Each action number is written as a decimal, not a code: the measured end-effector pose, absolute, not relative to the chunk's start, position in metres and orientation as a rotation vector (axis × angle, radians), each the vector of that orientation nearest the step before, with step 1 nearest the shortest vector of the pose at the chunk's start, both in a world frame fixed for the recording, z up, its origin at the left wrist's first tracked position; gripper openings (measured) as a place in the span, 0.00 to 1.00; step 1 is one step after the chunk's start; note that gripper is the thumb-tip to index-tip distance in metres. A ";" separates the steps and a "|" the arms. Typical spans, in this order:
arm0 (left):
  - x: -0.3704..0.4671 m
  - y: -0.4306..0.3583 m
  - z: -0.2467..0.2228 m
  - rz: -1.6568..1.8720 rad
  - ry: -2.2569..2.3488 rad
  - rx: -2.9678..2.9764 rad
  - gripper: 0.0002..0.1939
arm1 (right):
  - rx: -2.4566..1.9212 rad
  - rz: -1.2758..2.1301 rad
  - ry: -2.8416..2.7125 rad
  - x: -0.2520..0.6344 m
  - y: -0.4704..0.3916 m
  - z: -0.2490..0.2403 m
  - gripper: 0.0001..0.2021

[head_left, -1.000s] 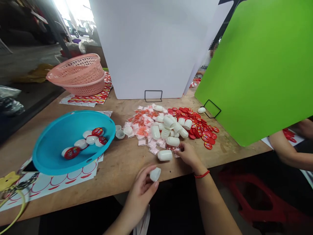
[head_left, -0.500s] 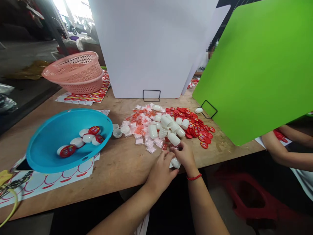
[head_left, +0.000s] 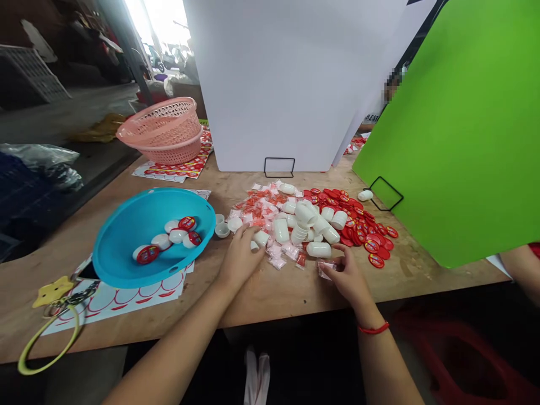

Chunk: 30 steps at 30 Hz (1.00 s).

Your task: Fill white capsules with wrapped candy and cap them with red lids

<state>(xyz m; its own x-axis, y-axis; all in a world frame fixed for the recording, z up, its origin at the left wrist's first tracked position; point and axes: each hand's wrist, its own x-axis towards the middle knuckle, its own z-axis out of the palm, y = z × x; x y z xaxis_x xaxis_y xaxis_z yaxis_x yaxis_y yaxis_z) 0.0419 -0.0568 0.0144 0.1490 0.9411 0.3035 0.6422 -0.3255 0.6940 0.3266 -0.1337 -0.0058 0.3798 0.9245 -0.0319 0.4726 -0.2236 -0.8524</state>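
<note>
My left hand [head_left: 241, 257] is closed around a white plastic cup [head_left: 254, 246] at the near left of the pile; the fingers partly hide it. Between the thumb and fingers of my right hand [head_left: 349, 277] is a small clear sachet [head_left: 325, 270], close to the table. Just beyond lies a heap of white plastic cups [head_left: 280, 230], some nested. Pink and orange sachets [head_left: 264, 205] spread behind and left of the cups. To their right are many red round lids [head_left: 358, 222] with printed tops.
A blue basin [head_left: 122, 236] at left holds several white cups with red lids. Pink baskets [head_left: 169, 140] stand behind it. A white board [head_left: 278, 84] and a green board [head_left: 455, 140] rise at the back and right. A yellow strap [head_left: 25, 351] lies front left. Another person's arm [head_left: 521, 267] shows at right.
My hands were together over a white cup near the table edge; now they are apart. The left has moved left to the pile, the right holds a sachet. The view has turned left.
</note>
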 end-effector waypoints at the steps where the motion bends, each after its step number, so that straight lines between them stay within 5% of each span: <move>1: 0.038 -0.061 0.010 1.007 1.506 2.027 0.22 | -1.864 0.692 -1.233 0.329 -0.135 -0.004 0.35; 7: 0.022 -0.095 -0.006 1.013 1.528 1.955 0.25 | -1.901 0.884 -1.196 0.338 -0.149 0.005 0.27; 15: 0.021 -0.120 -0.001 1.085 1.524 1.726 0.28 | -1.672 0.985 -1.095 0.320 -0.146 0.020 0.31; 26: 0.042 -0.150 0.012 0.948 0.769 0.892 0.25 | -1.224 1.219 -1.249 0.218 -0.137 0.030 0.18; 30: 0.045 -0.153 0.019 0.982 0.622 0.603 0.31 | -1.333 0.945 -1.511 0.190 -0.135 0.022 0.13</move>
<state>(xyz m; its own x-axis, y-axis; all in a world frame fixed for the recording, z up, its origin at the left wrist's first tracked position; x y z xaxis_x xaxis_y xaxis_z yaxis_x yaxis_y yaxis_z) 0.0445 -0.1527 0.0194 0.4152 0.8869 -0.2026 -0.5623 0.4253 0.7092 0.1905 -0.1354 0.0217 -0.0319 0.9911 0.1290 0.3179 0.1324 -0.9388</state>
